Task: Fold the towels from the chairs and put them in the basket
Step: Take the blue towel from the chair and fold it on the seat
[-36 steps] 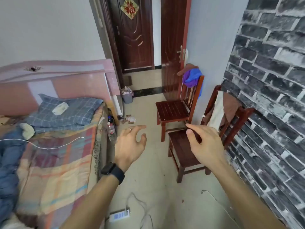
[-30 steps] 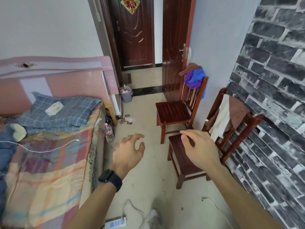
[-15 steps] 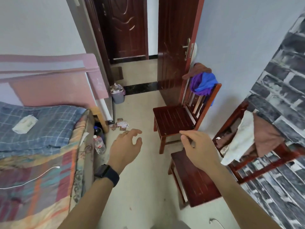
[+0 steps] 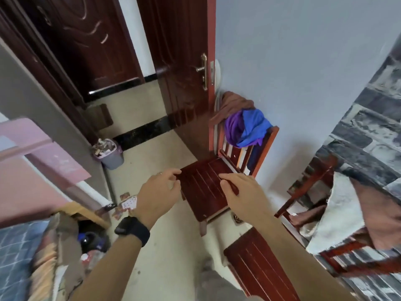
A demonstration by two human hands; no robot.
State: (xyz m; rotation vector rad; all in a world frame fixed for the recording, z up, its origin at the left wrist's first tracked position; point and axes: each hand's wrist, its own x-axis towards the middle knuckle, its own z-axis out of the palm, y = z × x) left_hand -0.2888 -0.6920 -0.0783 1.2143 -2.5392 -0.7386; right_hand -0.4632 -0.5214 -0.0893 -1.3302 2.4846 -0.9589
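You've stepped nearer the chairs. Your left hand (image 4: 157,193) and right hand (image 4: 245,195) hover, fingers (image 4: 171,173) loosely curled, holding nothing. A white towel (image 4: 338,218) and brown towel (image 4: 386,220) drape the back of the near chair (image 4: 260,270); a purple-blue towel (image 4: 245,129) hangs on the back of the far chair (image 4: 204,185).

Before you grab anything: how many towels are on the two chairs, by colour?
Brown: 2, far brown towel on the far chair, near brown towel on the near chair
Purple: 1, purple towel, far chair
Blue: 1, blue towel, far chair
White: 1, white towel, near chair
Total: 5
Purple and blue could be one cloth; I cannot tell.
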